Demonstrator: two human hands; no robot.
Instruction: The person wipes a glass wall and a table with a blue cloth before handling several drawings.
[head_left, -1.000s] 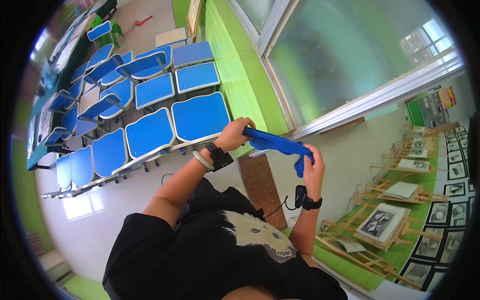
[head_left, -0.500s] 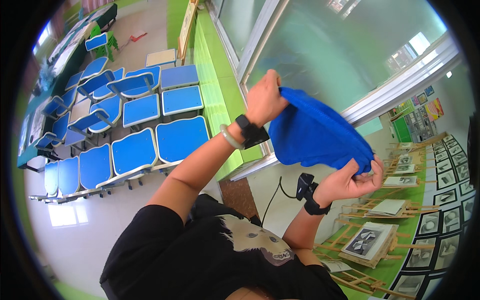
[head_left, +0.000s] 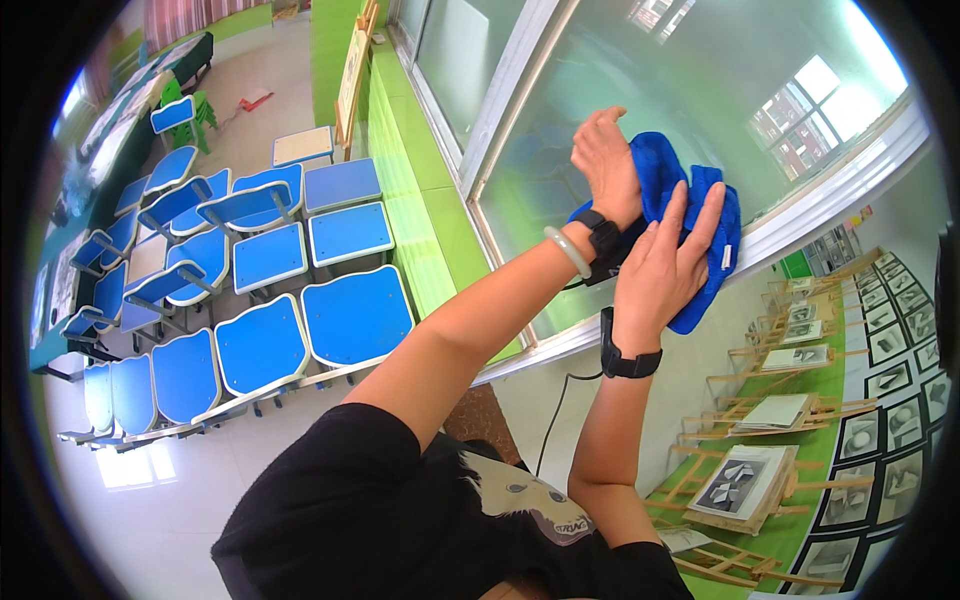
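Note:
A blue cloth [head_left: 652, 160] lies bunched against a large glass pane [head_left: 725, 95] set in a pale frame [head_left: 507, 90]. My right hand [head_left: 672, 262] rests flat on the cloth, its fingers stretched out and spread over the fabric. Left of the cloth, close to the glass, is my left hand [head_left: 606, 165]. Its fingers reach up and are slightly bent, with the cloth at its thumb side. A dark band and a pale bracelet [head_left: 568, 252] circle the left wrist. Another dark band [head_left: 632, 362] is on the right wrist.
Rows of blue chairs and desks [head_left: 262, 343] fill the left. A green ledge [head_left: 405, 190] runs beside the window. Wooden easels with drawings [head_left: 742, 485] line the right, near framed pictures [head_left: 905, 420]. A black cable [head_left: 545, 440] hangs below the window frame.
The cloth, held stretched between both hands before, is now bunched against the glass. Both hands have come closer together, and the right hand has moved up and flattened on the cloth.

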